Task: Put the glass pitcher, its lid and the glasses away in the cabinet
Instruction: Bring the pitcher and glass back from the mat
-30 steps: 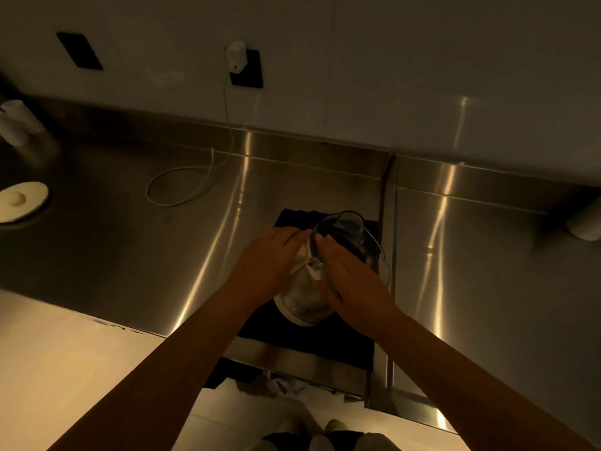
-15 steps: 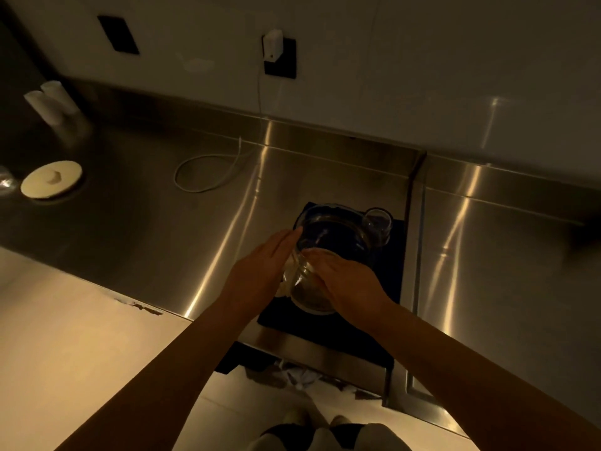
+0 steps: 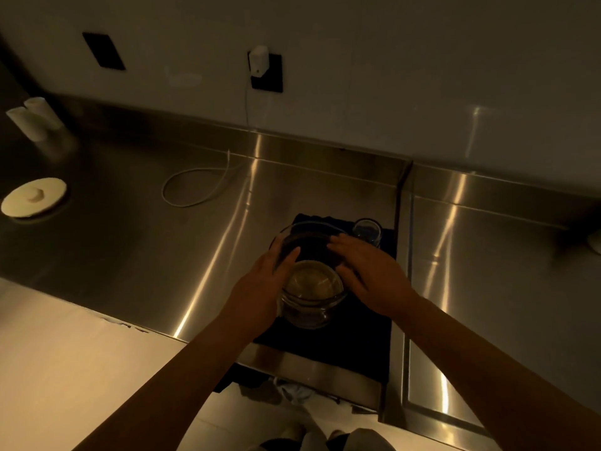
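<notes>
A clear glass pitcher (image 3: pixel 312 288) is tilted over a dark cloth (image 3: pixel 341 346) on the steel counter, its wide mouth turned up towards me. My left hand (image 3: pixel 260 288) lies against its left wall with the fingers stretched along the rim. My right hand (image 3: pixel 367 275) presses its right wall with the fingers spread. A small drinking glass (image 3: pixel 367 231) stands on the cloth's far right corner, just beyond my right fingers. The round cream lid (image 3: pixel 34 196) lies on the counter far to the left.
Two white cylinders (image 3: pixel 32 118) stand at the back left. A white cable (image 3: pixel 195 187) loops on the counter below a plugged-in charger (image 3: pixel 260 60). A seam (image 3: pixel 401 255) splits the steel counter just right of the cloth. The floor shows below.
My hands have slid from the pitcher's rim to its two sides, and the pitcher now shows its mouth and bottom. The small glass behind it has come into view.
</notes>
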{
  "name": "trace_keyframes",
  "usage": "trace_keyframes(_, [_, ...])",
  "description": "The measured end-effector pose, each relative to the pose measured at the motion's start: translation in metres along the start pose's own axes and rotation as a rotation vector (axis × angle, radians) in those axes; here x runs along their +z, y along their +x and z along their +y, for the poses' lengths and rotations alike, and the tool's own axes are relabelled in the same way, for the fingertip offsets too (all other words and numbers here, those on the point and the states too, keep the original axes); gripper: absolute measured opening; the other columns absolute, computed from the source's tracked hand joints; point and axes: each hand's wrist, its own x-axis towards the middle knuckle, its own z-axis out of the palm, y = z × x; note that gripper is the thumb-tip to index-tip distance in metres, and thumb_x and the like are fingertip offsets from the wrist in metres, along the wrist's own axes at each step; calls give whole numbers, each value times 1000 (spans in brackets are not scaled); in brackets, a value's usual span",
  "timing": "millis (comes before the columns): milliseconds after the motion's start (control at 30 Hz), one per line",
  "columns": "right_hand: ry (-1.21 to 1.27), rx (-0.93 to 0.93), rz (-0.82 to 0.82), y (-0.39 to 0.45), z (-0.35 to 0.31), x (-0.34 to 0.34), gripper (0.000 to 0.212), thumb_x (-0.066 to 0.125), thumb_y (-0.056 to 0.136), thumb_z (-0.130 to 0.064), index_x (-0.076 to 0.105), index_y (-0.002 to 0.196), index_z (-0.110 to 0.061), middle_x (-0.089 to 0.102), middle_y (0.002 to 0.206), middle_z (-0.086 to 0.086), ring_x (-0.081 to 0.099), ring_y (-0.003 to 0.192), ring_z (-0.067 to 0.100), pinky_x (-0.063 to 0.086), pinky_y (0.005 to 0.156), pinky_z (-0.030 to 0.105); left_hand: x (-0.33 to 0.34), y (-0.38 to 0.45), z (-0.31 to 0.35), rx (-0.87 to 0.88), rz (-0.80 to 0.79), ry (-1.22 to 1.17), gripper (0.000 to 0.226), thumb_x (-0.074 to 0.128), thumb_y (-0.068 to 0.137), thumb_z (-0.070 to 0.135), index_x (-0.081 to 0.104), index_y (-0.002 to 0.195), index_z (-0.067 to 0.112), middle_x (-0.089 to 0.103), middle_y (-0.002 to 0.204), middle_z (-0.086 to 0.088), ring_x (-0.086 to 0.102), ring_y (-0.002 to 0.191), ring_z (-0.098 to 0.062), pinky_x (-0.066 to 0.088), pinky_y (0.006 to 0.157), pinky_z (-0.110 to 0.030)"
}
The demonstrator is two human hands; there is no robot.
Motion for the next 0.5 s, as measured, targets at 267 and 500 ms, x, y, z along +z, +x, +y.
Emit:
trace_keyframes(267, [-103,327,-51,21,71,9,46,46,98,-23,39,141,-11,28,149,17,31,135,32,34,106,44,5,1,3,-56,22,-87,106,55,68,-17,0,142,36,-16,154,8,28,139,-27,53,82,-33])
trace_keyframes(500, [-186,411,-286,40,90,34,63,47,97,-31,16,150,-20,4,157,16,4,143,37,20,112,49,6,1,9,-95,43,-46,104,53,67,-19,6,142,34,-6,156,3,38,133,-29,44,62,-23])
